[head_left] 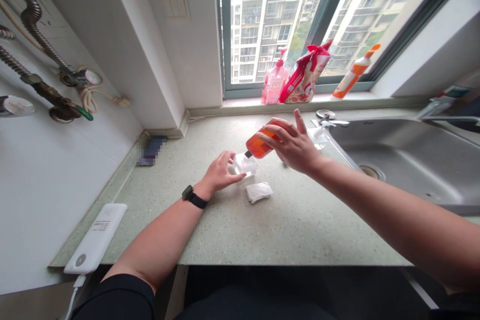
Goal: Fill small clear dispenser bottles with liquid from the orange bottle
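My right hand (pixel 292 142) grips an orange bottle (pixel 258 146), tilted with its dark neck pointing down and to the left. The neck is at the top of a small clear container (pixel 246 164) on the counter; whether liquid is flowing out I cannot tell. Thumb and fingers of my left hand (pixel 220 172) are around the container's left side, steadying it. A black watch is on my left wrist. Just in front of the container lies a folded white cloth or tissue (pixel 258 192).
The speckled counter (pixel 300 230) has a metal sink (pixel 405 160) at right. On the windowsill stand a pink pump bottle (pixel 275 82), a red bag (pixel 305 77) and an orange-white bottle (pixel 352 77). A white power bank (pixel 96 237) with a cable lies at left. Pipes (pixel 45 35) run along the left wall.
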Tool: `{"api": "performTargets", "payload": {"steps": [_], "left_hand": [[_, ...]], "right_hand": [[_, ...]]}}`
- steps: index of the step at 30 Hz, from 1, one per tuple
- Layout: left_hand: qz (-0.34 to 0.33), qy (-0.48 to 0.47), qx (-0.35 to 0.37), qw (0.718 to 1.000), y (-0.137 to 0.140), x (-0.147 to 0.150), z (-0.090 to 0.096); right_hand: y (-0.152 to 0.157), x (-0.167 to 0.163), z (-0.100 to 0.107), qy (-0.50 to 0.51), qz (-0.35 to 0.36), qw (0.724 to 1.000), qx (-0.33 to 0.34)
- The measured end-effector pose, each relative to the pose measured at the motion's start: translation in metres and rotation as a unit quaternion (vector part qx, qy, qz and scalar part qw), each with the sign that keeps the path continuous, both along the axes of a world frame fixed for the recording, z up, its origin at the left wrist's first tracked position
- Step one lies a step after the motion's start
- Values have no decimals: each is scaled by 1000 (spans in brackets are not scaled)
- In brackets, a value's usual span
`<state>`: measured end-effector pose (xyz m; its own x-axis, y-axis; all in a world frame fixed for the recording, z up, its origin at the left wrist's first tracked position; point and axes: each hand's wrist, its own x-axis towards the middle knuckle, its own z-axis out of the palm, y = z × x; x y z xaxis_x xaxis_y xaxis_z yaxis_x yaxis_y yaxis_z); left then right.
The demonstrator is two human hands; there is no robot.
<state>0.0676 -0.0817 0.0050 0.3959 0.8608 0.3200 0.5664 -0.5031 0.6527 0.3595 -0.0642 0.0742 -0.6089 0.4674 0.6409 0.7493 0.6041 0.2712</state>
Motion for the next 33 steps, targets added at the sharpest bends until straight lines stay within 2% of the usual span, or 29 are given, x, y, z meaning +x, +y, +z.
{"api": "performTargets", "payload": {"steps": [8,17,33], "left_hand": [[4,1,26,1000,1,0,0],[35,-19,30,999,4,-1,0],[37,-43,14,998,6,-3,-2]], "right_hand": [[-2,6,-14,29,-26,999,-5],[6,-5,-41,95,-65,993,-25],[7,-9,-64,162,-61,985,-29]]}}
